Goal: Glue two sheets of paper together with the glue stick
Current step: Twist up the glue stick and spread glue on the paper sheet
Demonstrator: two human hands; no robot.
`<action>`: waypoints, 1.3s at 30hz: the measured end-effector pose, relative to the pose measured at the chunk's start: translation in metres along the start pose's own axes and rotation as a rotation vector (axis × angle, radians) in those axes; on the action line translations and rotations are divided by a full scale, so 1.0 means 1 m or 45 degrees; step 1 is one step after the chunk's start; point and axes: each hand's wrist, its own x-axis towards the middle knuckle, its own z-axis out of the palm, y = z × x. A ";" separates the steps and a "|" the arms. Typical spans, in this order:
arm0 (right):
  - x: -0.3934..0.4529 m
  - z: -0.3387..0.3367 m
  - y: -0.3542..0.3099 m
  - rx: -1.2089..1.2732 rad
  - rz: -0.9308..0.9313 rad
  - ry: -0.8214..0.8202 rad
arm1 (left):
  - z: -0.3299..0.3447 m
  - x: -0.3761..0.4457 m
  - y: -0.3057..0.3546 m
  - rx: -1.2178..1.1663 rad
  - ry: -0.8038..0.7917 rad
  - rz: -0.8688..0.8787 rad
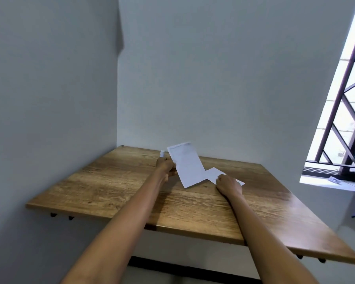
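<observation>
Paper sheet point(186, 165) pinched upright by left hand point(164, 166); right hand point(228, 184) flat on second sheet point(215, 174).

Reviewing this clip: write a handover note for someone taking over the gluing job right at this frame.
Left hand: holds the raised sheet by its left edge; a small white object, possibly the glue stick, pokes up above it.
Right hand: rests on the flat sheet on the wooden table.
Done: sheets apart; glue not discernible.
Left: apply glue, press the sheets together.
</observation>
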 end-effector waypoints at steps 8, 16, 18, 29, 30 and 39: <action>-0.005 -0.004 -0.016 0.359 -0.097 0.302 | -0.011 -0.009 -0.007 -0.055 -0.073 -0.156; -0.036 -0.006 -0.077 0.999 0.017 -0.234 | -0.043 -0.048 0.003 -0.036 -0.141 -0.188; -0.040 -0.004 -0.084 1.066 0.032 -0.369 | -0.058 -0.057 0.003 0.011 -0.118 -0.219; -0.042 0.006 -0.088 0.590 -0.040 -0.228 | -0.089 -0.060 0.005 0.764 0.106 -0.194; -0.040 0.007 -0.086 0.586 -0.039 -0.219 | -0.090 -0.059 0.005 0.895 0.100 -0.178; -0.022 0.018 -0.118 0.489 -0.221 -0.024 | -0.096 -0.032 -0.002 1.963 -0.139 0.043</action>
